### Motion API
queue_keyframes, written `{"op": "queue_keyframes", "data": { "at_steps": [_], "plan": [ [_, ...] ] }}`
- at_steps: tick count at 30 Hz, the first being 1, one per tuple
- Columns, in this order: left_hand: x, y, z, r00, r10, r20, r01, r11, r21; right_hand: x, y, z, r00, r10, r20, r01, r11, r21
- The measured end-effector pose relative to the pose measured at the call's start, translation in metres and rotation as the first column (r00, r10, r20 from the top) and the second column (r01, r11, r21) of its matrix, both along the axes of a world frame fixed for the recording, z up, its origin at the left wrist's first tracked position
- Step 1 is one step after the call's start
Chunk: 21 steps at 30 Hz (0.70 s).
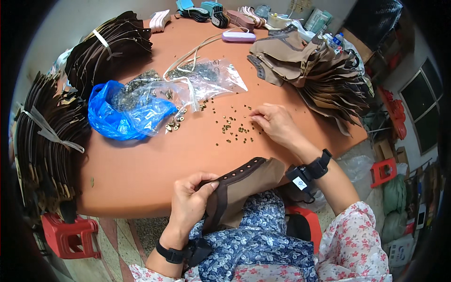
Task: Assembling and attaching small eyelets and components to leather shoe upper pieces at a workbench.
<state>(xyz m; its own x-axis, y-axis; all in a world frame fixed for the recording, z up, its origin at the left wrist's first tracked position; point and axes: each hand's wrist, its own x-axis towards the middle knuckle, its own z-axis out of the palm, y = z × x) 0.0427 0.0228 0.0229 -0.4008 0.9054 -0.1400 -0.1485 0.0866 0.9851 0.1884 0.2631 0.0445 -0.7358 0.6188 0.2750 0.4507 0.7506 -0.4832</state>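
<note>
My left hand (189, 201) pinches a shoe upper piece (251, 185) by one end, thumb on top. This piece is tan with a dark brown band, and a row of small holes runs along its upper edge. It tilts over the near table edge, above my lap. Farther out, my right hand (277, 123) rests at the table with thumb and forefinger drawn together. Its fingertips are at the right side of a scatter of small brass-coloured eyelets (241, 130). Whatever lies between those fingertips is too small to make out.
An orange-brown table (155, 176) carries a blue plastic bag (110, 124) and a clear bag (221, 82) of small metal parts. Tied dark stacks (49, 141) stand left; a fanned pile of tan shoe uppers (324, 75) lies right. A lilac case (238, 36) sits farther back. Red stools (70, 235) stand below.
</note>
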Motion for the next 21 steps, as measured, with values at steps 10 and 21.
{"op": "queue_keyframes", "data": {
  "at_steps": [10,21],
  "plan": [
    [-0.007,-0.003,0.003,0.998,-0.066,0.022,0.066,0.998,-0.021,-0.014,0.010,-0.012,0.998,0.050,0.044,-0.057,0.980,0.189],
    [-0.002,-0.005,-0.006,0.996,-0.014,-0.084,0.020,0.997,0.079,-0.022,0.034,-0.003,0.999,0.029,-0.015,-0.028,0.996,0.087]
  ]
}}
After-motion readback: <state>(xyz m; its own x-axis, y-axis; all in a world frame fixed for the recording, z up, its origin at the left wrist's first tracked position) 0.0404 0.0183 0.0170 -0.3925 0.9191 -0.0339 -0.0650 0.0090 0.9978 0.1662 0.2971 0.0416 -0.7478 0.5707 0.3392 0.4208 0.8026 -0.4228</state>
